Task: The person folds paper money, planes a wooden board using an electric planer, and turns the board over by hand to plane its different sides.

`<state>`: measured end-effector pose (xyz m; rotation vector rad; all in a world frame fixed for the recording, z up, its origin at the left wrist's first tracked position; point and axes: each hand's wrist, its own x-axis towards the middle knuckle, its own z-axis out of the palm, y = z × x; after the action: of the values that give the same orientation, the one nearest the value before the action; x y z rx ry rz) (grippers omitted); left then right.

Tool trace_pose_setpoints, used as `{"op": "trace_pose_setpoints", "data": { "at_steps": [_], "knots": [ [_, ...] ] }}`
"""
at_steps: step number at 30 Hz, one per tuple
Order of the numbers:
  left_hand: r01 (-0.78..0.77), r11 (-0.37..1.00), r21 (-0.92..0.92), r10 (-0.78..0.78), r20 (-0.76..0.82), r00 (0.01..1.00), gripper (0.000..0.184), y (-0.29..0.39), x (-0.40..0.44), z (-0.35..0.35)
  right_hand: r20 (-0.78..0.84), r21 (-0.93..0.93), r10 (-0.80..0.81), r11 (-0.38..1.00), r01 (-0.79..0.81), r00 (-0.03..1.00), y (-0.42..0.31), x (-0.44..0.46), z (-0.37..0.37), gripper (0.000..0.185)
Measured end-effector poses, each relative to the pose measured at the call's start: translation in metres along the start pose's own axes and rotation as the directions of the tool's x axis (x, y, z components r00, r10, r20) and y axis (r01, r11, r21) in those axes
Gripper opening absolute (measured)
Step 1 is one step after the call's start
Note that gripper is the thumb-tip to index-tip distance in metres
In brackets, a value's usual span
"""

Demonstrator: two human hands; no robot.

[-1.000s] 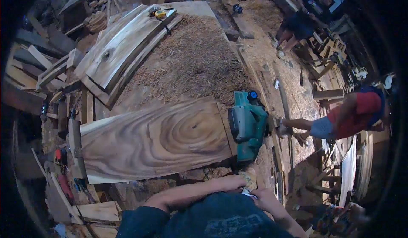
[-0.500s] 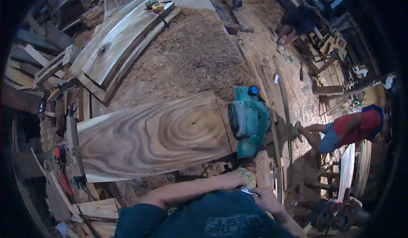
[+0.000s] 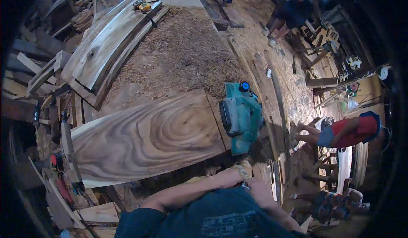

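Note:
My left hand (image 3: 240, 171) is close to my waist, just below the green power planer (image 3: 243, 117). Something pale yellow and patterned covers part of this hand; whether it is a glove is unclear, and its fingers are hidden. My right hand (image 3: 257, 189) meets it from the right with bent fingers, at a small pale thing too blurred to name. Neither hand touches the planer, which has a blue knob and rests at the right end of a wide wood slab (image 3: 148, 140) with swirling dark grain.
Curved planks (image 3: 106, 42) lie at upper left, with a yellow tape measure (image 3: 145, 7) on them. Wood shavings (image 3: 178, 51) cover the surface beyond the slab. A person in a red top (image 3: 350, 129) stands at right; another person (image 3: 293, 13) is at upper right, amid stacked timber.
My hands have shifted slightly left and up, still together near my waist. The whole view has swung a little, moving slab and planer left. The person in red has changed stance.

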<state>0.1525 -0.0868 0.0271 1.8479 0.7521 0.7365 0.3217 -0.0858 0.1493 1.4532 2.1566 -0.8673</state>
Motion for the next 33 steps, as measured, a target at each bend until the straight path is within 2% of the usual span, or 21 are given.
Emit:
{"op": "trace_pose_setpoints", "data": {
  "at_steps": [2, 5, 8, 11, 12, 13, 15, 16, 17, 18, 19, 20, 21, 23, 24, 25, 27, 28, 30, 31, 33],
  "knots": [
    [0.091, 0.996, 0.021, -0.093, 0.093, 0.991, 0.027, 0.0, -0.002, 0.004, 0.011, 0.087, -0.007, 0.996, 0.006, 1.0, 0.007, 0.002, -0.001, 0.034],
    [0.158, 0.968, -0.197, -0.089, 0.321, 0.943, 0.034, 0.004, -0.016, -0.028, 0.078, 0.38, 0.026, 0.923, -0.054, 0.997, 0.033, -0.012, 0.001, 0.033],
    [0.078, 0.88, -0.469, 0.037, 0.231, 0.972, 0.04, -0.021, -0.044, -0.024, 0.067, 0.375, -0.063, 0.926, 0.033, 0.996, 0.061, -0.03, 0.012, 0.032],
    [0.132, 0.915, -0.382, -0.081, 0.146, 0.986, 0.04, 0.005, -0.059, -0.032, 0.235, 0.496, 0.093, 0.844, -0.202, 0.968, 0.082, -0.017, 0.002, 0.028],
    [0.21, 0.908, -0.362, -0.184, 0.105, 0.977, 0.039, -0.013, -0.055, -0.014, 0.179, 0.55, 0.102, 0.814, -0.186, 0.978, 0.134, 0.002, 0.018, 0.028],
    [0.248, 0.933, -0.261, -0.241, 0.06, 0.969, 0.039, -0.007, -0.049, -0.019, 0.123, 0.6, 0.114, 0.783, -0.165, 0.986, 0.18, 0.021, 0.034, 0.029],
    [0.324, 0.944, -0.058, -0.328, -0.074, 0.942, 0.04, 0.008, -0.031, -0.044, 0.1, 0.539, 0.375, 0.758, -0.367, 0.921, 0.184, 0.058, 0.001, 0.031],
    [0.298, 0.948, -0.116, -0.313, -0.148, 0.938, 0.038, 0.005, -0.027, -0.056, -0.181, 0.522, 0.317, 0.833, -0.183, 0.931, 0.179, 0.086, -0.012, 0.033],
    [0.321, 0.939, -0.127, -0.345, -0.324, 0.881, 0.032, 0.008, -0.028, -0.072, -0.442, 0.458, 0.237, 0.889, -0.009, 0.865, 0.168, 0.115, -0.019, 0.036],
    [0.392, 0.901, -0.186, -0.434, -0.392, 0.811, 0.031, -0.005, -0.03, -0.088, -0.546, 0.522, 0.18, 0.837, 0.163, 0.818, 0.143, 0.144, -0.033, 0.038],
    [0.424, 0.902, -0.078, -0.393, -0.553, 0.735, 0.028, -0.019, -0.035, -0.112, -0.646, 0.555, 0.139, 0.761, 0.337, 0.75, 0.111, 0.172, -0.047, 0.041],
    [0.467, 0.884, 0.024, -0.321, -0.694, 0.644, 0.026, -0.033, -0.043, -0.138, -0.675, 0.505, 0.019, 0.741, 0.442, 0.738, 0.079, 0.195, -0.059, 0.039],
    [0.574, 0.817, -0.062, -0.4, -0.777, 0.486, 0.03, -0.045, -0.051, -0.163, -0.697, 0.456, -0.096, 0.706, 0.542, 0.71, 0.053, 0.212, -0.067, 0.037],
    [0.827, 0.528, 0.19, -0.131, -0.945, 0.301, 0.037, -0.104, -0.08, -0.197, -0.513, 0.669, 0.006, 0.63, 0.395, 0.858, 0.021, 0.216, -0.087, 0.032],
    [0.871, 0.471, 0.143, -0.121, -0.967, 0.224, 0.039, -0.12, -0.083, -0.209, -0.402, 0.757, 0.05, 0.58, 0.301, 0.914, 0.014, 0.217, -0.092, 0.029],
    [0.906, 0.414, 0.086, -0.109, -0.984, 0.143, 0.042, -0.125, -0.081, -0.218, -0.395, 0.776, 0.036, 0.549, 0.312, 0.918, 0.016, 0.222, -0.093, 0.028],
    [0.943, 0.329, 0.059, -0.174, -0.977, 0.122, 0.042, -0.131, -0.073, -0.22, -0.372, 0.808, 0.011, 0.495, 0.318, 0.928, 0.022, 0.223, -0.089, 0.026],
    [0.957, 0.285, 0.056, -0.206, -0.971, 0.118, 0.043, -0.13, -0.071, -0.219, -0.373, 0.792, 0.034, 0.533, 0.299, 0.927, 0.019, 0.219, -0.085, 0.026],
    [0.953, 0.301, 0.023, -0.251, -0.962, 0.103, 0.039, -0.13, -0.071, -0.222, -0.386, 0.744, 0.062, 0.611, 0.27, 0.92, 0.004, 0.211, -0.085, 0.027],
    [0.953, 0.303, 0.01, -0.274, -0.957, 0.097, 0.038, -0.131, -0.073, -0.223, -0.428, 0.711, 0.041, 0.632, 0.308, 0.903, 0.001, 0.199, -0.082, 0.028],
    [0.965, 0.262, 0.007, -0.225, -0.972, 0.068, 0.034, -0.138, -0.073, -0.225, -0.514, 0.638, -0.001, 0.667, 0.384, 0.858, -0.004, 0.168, -0.071, 0.029]
  ]
}}
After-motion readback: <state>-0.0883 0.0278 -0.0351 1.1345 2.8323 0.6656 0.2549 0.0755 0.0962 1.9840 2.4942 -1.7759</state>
